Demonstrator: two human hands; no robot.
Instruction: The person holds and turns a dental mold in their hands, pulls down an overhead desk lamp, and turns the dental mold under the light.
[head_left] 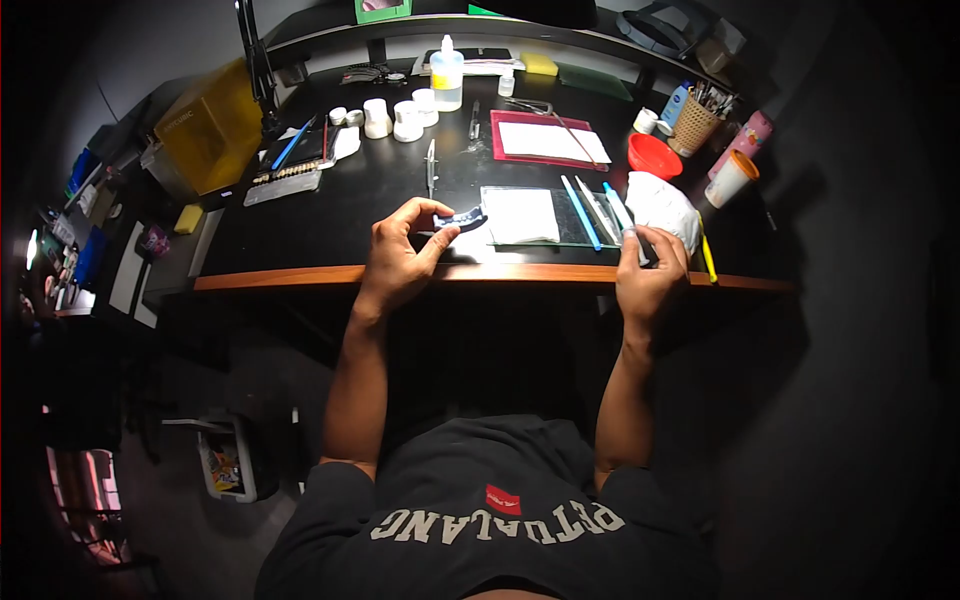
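Note:
My left hand (405, 250) pinches a small dark curved piece with pale spots (462, 220) between thumb and fingers, just above the desk's front edge. My right hand (652, 275) has its fingers closed around the lower end of a blue and white syringe-like tool (617, 208). That tool slants over the right end of a glass plate (545, 240). On the plate lie a white paper pad (523, 215), a blue stick (580, 213) and a thin pale tool (599, 211). A white cloth-like bundle (663, 208) rests beyond my right hand.
The black desk (370, 190) has an orange-brown front edge. A red bowl (654, 156), an orange-lidded cup (732, 180) and a yellow-handled tool (708, 258) stand or lie at right. White jars (407, 122) and a bottle (447, 78) are farther back.

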